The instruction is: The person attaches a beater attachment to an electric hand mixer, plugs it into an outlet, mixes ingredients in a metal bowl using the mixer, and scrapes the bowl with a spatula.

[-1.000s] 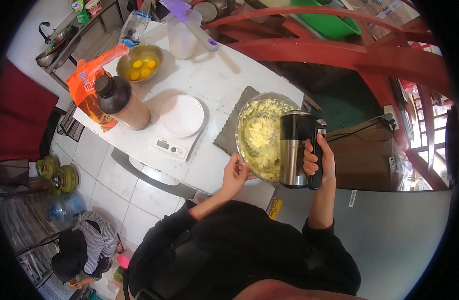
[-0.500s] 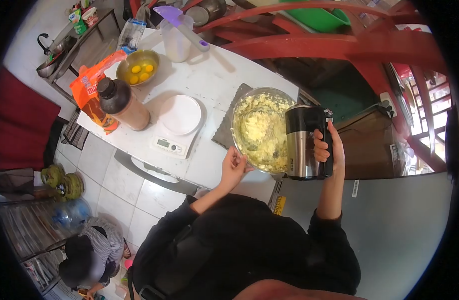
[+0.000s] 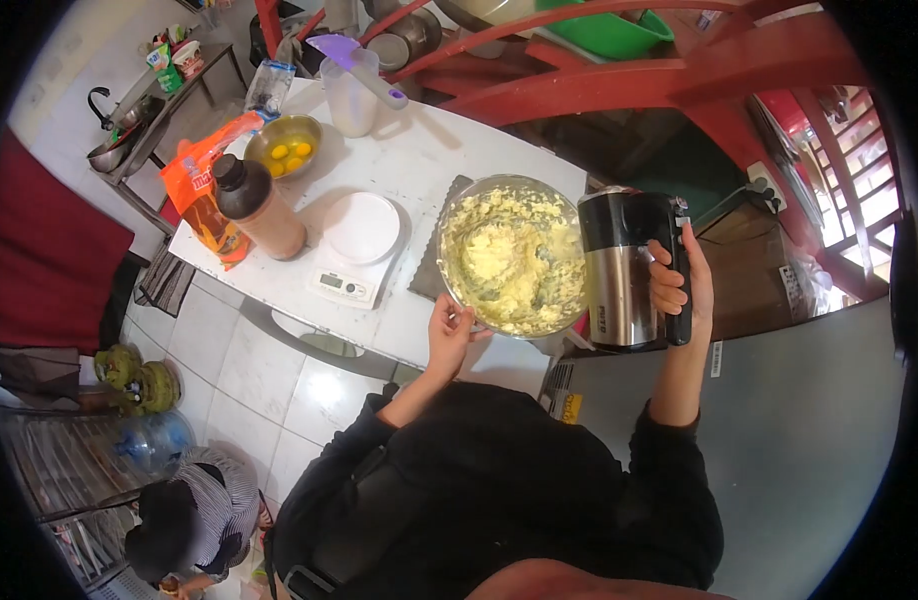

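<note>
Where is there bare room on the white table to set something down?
The widest bare patch lies between the translucent plastic pitcher, the white digital scale and the round metal bowl of yellow mixture. A narrower strip runs between the scale and the left hand. The left end is crowded: orange plastic bag, brown bottle, small metal bowl of yolks.

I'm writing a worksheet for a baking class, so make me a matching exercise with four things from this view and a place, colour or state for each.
Things
1. Hand mixer
2. Mixing bowl
3. Egg yolks
4. Spatula

Matches
A. Inside a smaller metal bowl
B. Purple with a grey handle
C. Gripped in the right hand
D. Touched at its rim by the left hand

Pairs: 1-C, 2-D, 3-A, 4-B
</note>
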The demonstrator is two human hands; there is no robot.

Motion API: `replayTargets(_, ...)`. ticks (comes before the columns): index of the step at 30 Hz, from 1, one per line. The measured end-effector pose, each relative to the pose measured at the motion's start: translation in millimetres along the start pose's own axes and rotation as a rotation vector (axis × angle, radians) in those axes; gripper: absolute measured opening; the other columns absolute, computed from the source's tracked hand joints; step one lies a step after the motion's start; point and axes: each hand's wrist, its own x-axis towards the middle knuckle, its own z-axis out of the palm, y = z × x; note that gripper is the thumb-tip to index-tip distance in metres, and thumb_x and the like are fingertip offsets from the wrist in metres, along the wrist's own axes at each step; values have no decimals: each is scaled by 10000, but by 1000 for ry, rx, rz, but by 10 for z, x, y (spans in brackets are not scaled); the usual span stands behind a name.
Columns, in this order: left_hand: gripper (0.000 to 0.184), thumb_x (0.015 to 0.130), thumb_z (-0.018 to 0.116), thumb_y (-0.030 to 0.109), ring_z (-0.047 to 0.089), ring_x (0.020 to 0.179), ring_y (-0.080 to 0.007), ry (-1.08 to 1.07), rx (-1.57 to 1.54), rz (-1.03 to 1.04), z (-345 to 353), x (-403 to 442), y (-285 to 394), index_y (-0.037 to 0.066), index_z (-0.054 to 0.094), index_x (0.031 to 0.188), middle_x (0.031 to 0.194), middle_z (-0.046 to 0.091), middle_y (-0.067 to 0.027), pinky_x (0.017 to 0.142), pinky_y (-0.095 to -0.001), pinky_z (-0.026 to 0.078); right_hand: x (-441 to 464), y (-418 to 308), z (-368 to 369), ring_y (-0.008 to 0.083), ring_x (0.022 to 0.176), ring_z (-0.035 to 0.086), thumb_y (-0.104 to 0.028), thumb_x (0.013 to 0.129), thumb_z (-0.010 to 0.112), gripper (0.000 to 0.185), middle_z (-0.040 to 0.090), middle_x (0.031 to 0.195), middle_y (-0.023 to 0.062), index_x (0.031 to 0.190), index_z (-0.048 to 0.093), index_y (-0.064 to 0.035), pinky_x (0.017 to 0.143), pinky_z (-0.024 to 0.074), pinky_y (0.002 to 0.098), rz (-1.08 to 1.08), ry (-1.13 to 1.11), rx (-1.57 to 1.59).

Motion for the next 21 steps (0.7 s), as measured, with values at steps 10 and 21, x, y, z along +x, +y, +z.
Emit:
replayTargets(10,115,851,432,27,562,731,-122,66,8,33,-155,-254,68,67,333,808,867,480,-41,621,-300,557,-77,113,37,98,315,370,-531,872,294,489,395,509,6,768,387,-62,296,337,230,115,-104,146)
replayTargets(21,106,850,445,63,567,686,-147,104,45,-31,-151,-231,85,51,366,780,839,507,-69,584,-301,552,-75,116,40,101,321,388,-559,859,288,515,410,513,11,772,393,-62,303,350,240,185,-161,90)
